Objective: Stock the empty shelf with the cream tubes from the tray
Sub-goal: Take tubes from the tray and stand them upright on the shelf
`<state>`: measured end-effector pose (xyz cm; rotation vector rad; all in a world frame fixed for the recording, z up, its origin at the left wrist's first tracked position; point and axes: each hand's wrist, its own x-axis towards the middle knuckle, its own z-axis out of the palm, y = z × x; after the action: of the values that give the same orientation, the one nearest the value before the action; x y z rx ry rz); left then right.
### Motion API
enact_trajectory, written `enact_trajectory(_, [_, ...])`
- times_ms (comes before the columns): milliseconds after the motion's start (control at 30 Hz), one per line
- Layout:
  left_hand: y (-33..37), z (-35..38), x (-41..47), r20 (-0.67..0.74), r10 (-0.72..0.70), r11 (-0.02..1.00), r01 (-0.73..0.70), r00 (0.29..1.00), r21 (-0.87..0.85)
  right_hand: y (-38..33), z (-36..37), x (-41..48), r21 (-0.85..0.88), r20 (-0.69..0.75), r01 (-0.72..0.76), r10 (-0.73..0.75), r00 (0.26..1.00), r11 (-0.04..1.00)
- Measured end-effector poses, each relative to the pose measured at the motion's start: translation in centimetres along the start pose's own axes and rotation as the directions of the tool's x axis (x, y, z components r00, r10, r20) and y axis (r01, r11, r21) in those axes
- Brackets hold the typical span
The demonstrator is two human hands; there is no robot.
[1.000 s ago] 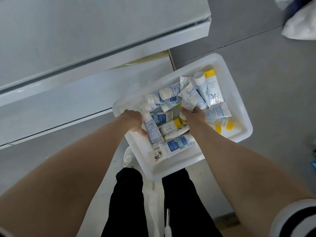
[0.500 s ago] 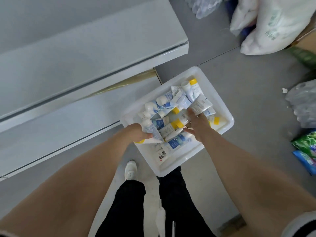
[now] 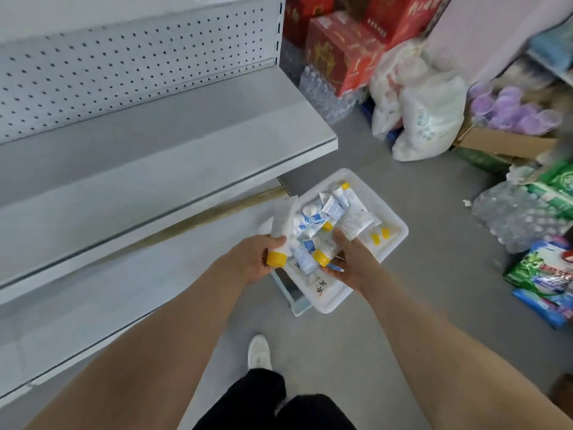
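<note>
At six o'clock, black trousers point(image 3: 273, 401) and one white shoe point(image 3: 259, 352) stand on the grey floor point(image 3: 356, 342). Above them, the left hand point(image 3: 252, 262) grasps one white tube with a yellow cap point(image 3: 280, 234). The right hand point(image 3: 353, 262) grips a bunch of tubes point(image 3: 325, 246), their number unclear. Just behind the hands, the white tray point(image 3: 393, 225) holds a jumbled heap of cream tubes point(image 3: 328, 209), too tangled to count. From nine to eleven o'clock runs the bare shelf point(image 3: 161, 135). At one o'clock stand red cartons point(image 3: 341, 48).
</note>
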<state>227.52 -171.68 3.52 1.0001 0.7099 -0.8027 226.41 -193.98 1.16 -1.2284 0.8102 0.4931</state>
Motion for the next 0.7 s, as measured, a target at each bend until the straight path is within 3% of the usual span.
enact_trajectory(133, [-1.4,-1.4,-6.1,0.018,0.189,0.982,-0.189,0.982,-0.008,1.2,3.0,-5.1,-0.060,0.096,0.109,-0.103,0.990,0.992])
enact_trajectory(300, [-3.0,-7.5,-15.1,-0.070,0.491,0.871,-0.491,0.868,0.024,4.2,8.2,-12.6,-0.109,0.252,0.244,-0.210,0.945,0.964])
enact_trajectory(467, [-4.0,-14.7,-25.8,-0.223,0.663,0.748,-0.647,0.715,0.149,7.5,15.9,-20.3,-0.130,0.385,0.347,-0.276,0.881,0.929])
enact_trajectory(700, [-1.5,-25.1,-41.2,-0.330,0.826,0.531,-0.828,0.458,0.179,8.5,30.8,-31.8,-0.116,0.587,0.524,-0.368,0.721,0.844])
